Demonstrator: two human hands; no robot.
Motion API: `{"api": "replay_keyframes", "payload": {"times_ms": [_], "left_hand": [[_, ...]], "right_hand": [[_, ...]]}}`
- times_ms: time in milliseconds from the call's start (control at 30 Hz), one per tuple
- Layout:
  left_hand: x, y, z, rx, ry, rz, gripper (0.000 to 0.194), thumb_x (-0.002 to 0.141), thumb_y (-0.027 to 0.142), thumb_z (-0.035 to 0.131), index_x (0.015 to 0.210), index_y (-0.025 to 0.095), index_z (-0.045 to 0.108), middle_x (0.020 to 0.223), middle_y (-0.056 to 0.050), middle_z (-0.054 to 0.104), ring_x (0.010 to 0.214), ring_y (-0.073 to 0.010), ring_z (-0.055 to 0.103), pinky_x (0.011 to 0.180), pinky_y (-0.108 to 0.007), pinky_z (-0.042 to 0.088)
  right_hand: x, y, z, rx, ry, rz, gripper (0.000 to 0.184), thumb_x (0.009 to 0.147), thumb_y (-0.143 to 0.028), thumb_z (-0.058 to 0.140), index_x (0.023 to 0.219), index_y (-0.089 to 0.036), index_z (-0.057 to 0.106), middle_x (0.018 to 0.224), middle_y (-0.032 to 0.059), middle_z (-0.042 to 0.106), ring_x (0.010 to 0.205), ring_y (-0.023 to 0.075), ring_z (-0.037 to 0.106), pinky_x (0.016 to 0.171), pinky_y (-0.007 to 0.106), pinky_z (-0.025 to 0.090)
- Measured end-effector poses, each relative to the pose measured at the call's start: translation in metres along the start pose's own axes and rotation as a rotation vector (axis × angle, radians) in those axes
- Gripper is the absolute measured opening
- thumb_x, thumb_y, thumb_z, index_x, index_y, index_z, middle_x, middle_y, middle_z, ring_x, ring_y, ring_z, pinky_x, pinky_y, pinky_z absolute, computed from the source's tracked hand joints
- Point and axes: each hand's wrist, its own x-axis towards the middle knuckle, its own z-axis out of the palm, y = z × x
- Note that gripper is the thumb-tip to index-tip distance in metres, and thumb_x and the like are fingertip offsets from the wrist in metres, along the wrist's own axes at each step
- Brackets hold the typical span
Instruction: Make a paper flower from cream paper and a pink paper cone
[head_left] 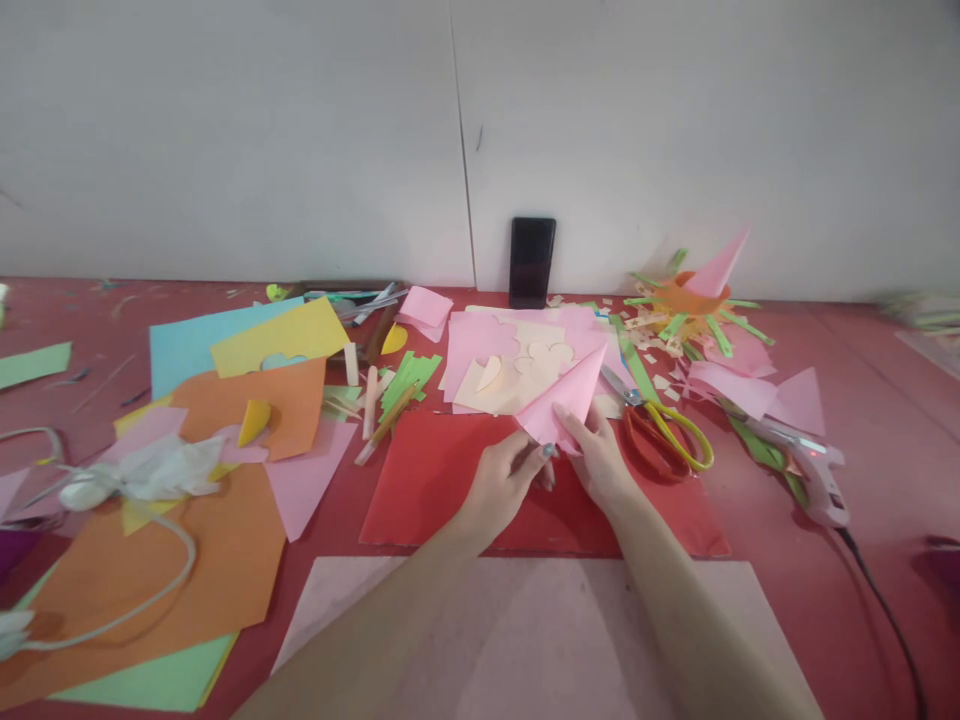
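Observation:
A pink paper cone [566, 395] is held up between both hands, its pointed tip toward the upper right. My left hand [504, 485] pinches the lower left edge of the cone, thumb in front. My right hand [596, 455] is closed on its right side, with some fingers hidden behind the paper. Below the hands lies a red board [435, 485]. Just behind the cone are cream paper cut-outs [541, 345] on pink sheets [469, 340]. Scissors with red and yellow handles [679, 435] rest to the right of my right hand.
On the right lies a pink glue gun [817, 475] with its cord. Behind it stands an orange paper piece with green strips and a pink cone [716, 265]. A phone [532, 262] leans on the wall. Coloured sheets [232, 530] and a white cable [187, 560] cover the left.

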Motion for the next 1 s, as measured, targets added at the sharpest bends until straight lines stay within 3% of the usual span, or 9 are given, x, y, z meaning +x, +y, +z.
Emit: {"api": "replay_keyframes", "payload": {"times_ms": [333, 733, 1000], "left_hand": [[0.0023, -0.0035, -0.0002, 0.019, 0.038, -0.035, 0.029, 0.083, 0.037, 0.050, 0.064, 0.016, 0.055, 0.054, 0.002, 0.058, 0.054, -0.0108, 0.056, 0.061, -0.022, 0.045], [0.0042, 0.0028, 0.0021, 0.023, 0.116, -0.072, 0.037, 0.078, 0.042, 0.054, 0.051, 0.017, 0.054, 0.047, 0.001, 0.057, 0.049, -0.0120, 0.056, 0.057, -0.023, 0.048], [0.0034, -0.0031, 0.0007, 0.032, 0.119, -0.096, 0.037, 0.079, 0.042, 0.055, 0.052, 0.017, 0.055, 0.045, 0.002, 0.057, 0.047, -0.0112, 0.056, 0.056, -0.023, 0.046]], "right_hand": [[-0.0015, 0.0026, -0.0004, -0.070, -0.048, -0.018, 0.045, 0.070, -0.027, 0.072, 0.111, -0.023, 0.055, 0.100, 0.0022, 0.065, 0.094, 0.0195, 0.061, 0.084, 0.032, 0.050], [-0.0045, 0.0025, 0.0010, -0.144, -0.118, -0.018, 0.045, 0.072, -0.026, 0.068, 0.113, -0.022, 0.053, 0.089, 0.0012, 0.065, 0.081, 0.0199, 0.063, 0.071, 0.032, 0.054], [-0.0052, 0.0043, -0.0015, -0.151, -0.129, -0.021, 0.045, 0.072, -0.028, 0.069, 0.114, -0.023, 0.054, 0.091, 0.0009, 0.065, 0.083, 0.0180, 0.062, 0.073, 0.030, 0.053]]}}
